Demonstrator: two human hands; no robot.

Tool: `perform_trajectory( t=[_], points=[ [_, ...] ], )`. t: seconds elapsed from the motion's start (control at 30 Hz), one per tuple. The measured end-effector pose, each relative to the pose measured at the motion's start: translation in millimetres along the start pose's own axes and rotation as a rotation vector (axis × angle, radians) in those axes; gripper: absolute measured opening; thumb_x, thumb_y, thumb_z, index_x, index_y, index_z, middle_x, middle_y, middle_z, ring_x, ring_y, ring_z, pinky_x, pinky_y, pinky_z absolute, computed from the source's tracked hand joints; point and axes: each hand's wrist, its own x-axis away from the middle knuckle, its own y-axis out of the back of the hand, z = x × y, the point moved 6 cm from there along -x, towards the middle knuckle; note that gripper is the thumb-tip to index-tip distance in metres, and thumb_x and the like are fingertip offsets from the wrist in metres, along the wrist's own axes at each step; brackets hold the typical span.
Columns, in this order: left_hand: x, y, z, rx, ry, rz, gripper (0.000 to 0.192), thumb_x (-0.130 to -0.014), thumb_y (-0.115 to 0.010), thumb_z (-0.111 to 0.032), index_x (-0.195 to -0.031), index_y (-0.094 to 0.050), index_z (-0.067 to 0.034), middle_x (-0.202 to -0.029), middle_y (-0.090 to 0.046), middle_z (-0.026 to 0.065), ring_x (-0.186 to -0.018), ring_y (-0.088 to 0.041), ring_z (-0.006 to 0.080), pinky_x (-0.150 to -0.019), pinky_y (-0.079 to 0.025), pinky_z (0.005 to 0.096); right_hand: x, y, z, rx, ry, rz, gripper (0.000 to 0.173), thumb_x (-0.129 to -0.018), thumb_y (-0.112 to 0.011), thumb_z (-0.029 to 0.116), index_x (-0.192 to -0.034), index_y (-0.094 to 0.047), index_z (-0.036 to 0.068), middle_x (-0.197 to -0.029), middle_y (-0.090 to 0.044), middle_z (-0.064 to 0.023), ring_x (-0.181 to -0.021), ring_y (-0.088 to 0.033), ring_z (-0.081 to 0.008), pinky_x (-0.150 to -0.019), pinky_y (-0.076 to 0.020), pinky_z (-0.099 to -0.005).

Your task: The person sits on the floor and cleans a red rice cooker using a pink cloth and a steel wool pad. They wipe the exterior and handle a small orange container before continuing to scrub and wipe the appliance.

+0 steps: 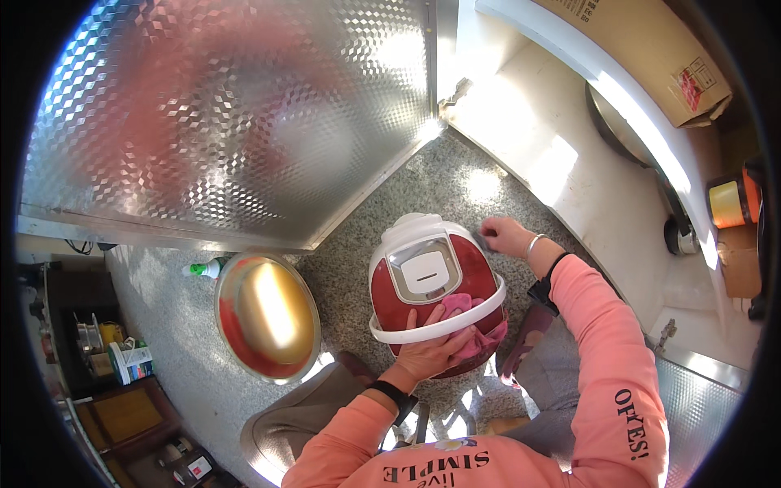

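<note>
A red and white rice cooker with a white carrying handle stands on the speckled floor between my legs. My left hand presses a pink cloth against its near side, the fingers reaching under the handle. To the right of the cooker is my right hand, fingers curled, with something small and grey at the fingertips that I cannot make out. A metal basin holding yellowish liquid sits to the left of the cooker. Beside the basin lies a white bottle with a green part.
A patterned metal cabinet door stands open at the upper left. On the right, an open cupboard holds a pan; a cardboard box lies above it. A white tub and a brown wooden item are at the far left.
</note>
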Motion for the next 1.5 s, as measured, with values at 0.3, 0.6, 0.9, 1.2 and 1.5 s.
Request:
perform_trajectory(
  t=[0.3,0.6,0.9,1.2,1.5],
  points=[
    [-0.9,31.1,-21.4,-0.038,-0.100,-0.144,0.061,-0.068,-0.069,-0.035,-0.125,-0.048,-0.026,-0.131,-0.038,0.0143,-0.120,-0.039,0.0321,-0.097,-0.030,0.0529,85.4,34.1,-33.9,0.155,-0.198,-0.466,0.021,-0.070,-0.066,0.016,-0.088,-0.062,0.005,-0.083,-0.065,-0.0126,-0.078,-0.063,-0.0269,-0.070,-0.0492,-0.0349],
    [-36.6,86.7,0.1,-0.128,0.065,-0.175,0.055,-0.074,-0.065,-0.031,-0.123,-0.049,-0.011,-0.129,-0.042,0.0145,-0.117,-0.041,0.0301,-0.095,-0.035,0.0460,135.6,-80.6,-49.8,-0.603,-0.369,-0.873,0.020,-0.072,-0.066,0.013,-0.088,-0.063,0.002,-0.085,-0.065,-0.0111,-0.079,-0.061,-0.0202,-0.073,-0.0482,-0.0314],
    [-31.5,32.0,-20.3,-0.181,-0.072,0.128,0.040,-0.078,-0.061,-0.024,-0.115,-0.054,-0.011,-0.120,-0.049,0.0128,-0.107,-0.048,0.0302,-0.088,-0.042,0.0379,139.1,-100.5,-43.3,-0.686,-0.369,-0.871,0.018,-0.077,-0.060,0.007,-0.094,-0.059,0.002,-0.084,-0.062,-0.0085,-0.078,-0.059,-0.0182,-0.072,-0.0473,-0.0305],
    [14.1,35.2,56.0,0.137,0.423,-0.158,0.071,-0.065,-0.076,-0.028,-0.126,-0.046,-0.009,-0.139,-0.021,0.0259,-0.128,-0.019,0.0442,-0.104,-0.025,0.0484,30.3,-23.8,39.0,-0.185,0.079,-0.741,0.018,-0.079,-0.056,0.014,-0.093,-0.067,0.012,-0.098,-0.064,-0.0082,-0.091,-0.060,-0.0264,-0.082,-0.0476,-0.0337],
    [9.7,36.0,56.9,0.131,0.441,-0.075,0.082,-0.063,-0.079,-0.031,-0.131,-0.038,-0.010,-0.141,-0.015,0.0257,-0.130,-0.014,0.0451,-0.104,-0.025,0.0493,99.1,-58.1,16.0,-0.091,0.050,-0.793,0.031,-0.087,-0.052,0.020,-0.116,-0.058,0.013,-0.118,-0.058,-0.0096,-0.106,-0.056,-0.0256,-0.090,-0.0440,-0.0320]
  ],
)
